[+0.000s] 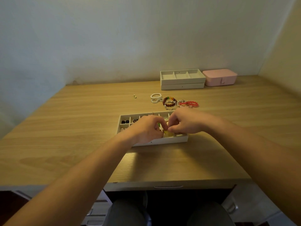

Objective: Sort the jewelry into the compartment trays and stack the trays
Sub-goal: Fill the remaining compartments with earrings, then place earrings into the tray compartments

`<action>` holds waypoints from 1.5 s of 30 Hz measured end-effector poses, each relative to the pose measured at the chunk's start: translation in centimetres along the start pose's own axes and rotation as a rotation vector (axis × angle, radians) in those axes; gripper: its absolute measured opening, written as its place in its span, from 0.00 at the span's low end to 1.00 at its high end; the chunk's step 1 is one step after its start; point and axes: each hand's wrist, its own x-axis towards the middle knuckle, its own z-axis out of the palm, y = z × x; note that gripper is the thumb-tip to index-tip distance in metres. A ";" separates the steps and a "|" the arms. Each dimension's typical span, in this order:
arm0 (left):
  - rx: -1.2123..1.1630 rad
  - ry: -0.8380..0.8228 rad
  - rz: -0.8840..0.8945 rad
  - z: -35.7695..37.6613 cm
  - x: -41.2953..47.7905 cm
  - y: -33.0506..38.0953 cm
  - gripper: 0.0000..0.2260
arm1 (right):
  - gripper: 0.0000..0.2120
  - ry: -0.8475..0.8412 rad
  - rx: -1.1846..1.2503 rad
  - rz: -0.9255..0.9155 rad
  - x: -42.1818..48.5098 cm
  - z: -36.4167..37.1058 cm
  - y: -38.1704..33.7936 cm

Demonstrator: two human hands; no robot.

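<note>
In the head view, a white compartment tray [164, 141] lies at the centre of the frame on a wooden desk [65, 128]. Both hands are over it. The left hand [146, 129] and the right hand [185, 123] have their fingers curled, and the fingertips meet above the tray's middle compartments. A yellow piece [167, 133] sits just below them, and a bit of green [158, 124] shows by the left fingers. Whether either hand pinches anything cannot be told. Dark pieces [125, 121] sit in the tray's left compartments.

Just above the tray, loose on the desk, lie a pearl bracelet [156, 97], a brown beaded bracelet [169, 101] and a red beaded bracelet [189, 104]. A small gold earring [134, 95] lies apart to their left.

At upper right, two white trays [182, 86] stand stacked, with a pink jewelry box [219, 77] just beside them.
</note>
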 end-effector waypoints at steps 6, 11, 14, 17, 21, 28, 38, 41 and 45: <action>-0.005 0.048 -0.011 -0.3 -0.6 0.1 0.08 | 0.08 0.161 0.001 0.038 -0.3 0.0 0.1; 0.010 0.055 -0.013 -0.5 -1.7 -0.4 0.05 | 0.05 0.335 0.063 0.222 -0.2 1.4 1.5; 0.030 0.015 -0.020 -0.4 -2.4 -0.8 0.08 | 0.02 0.342 0.169 0.293 -0.1 2.5 1.5; 0.094 0.017 -0.028 -0.7 -2.8 -0.9 0.07 | 0.02 0.357 0.239 0.313 0.4 3.0 0.9; 0.164 -0.028 -0.080 -2.6 -3.7 -1.9 0.05 | 0.04 0.327 0.272 0.307 1.9 3.5 -0.8; 0.212 -0.200 -0.211 -6.0 -4.0 -4.1 0.06 | 0.08 0.276 0.161 0.295 5.3 3.7 -3.7; 0.012 0.144 -0.328 -9.7 2.1 -8.9 0.03 | 0.10 0.355 0.179 0.226 14.0 0.5 -4.4; -0.001 0.257 -0.393 -9.8 4.8 -10.7 0.07 | 0.16 0.336 0.222 0.227 17.2 0.1 -3.8; -0.078 0.303 -0.468 -9.8 7.9 -13.0 0.14 | 0.19 0.310 0.226 0.215 21.9 0.2 -3.0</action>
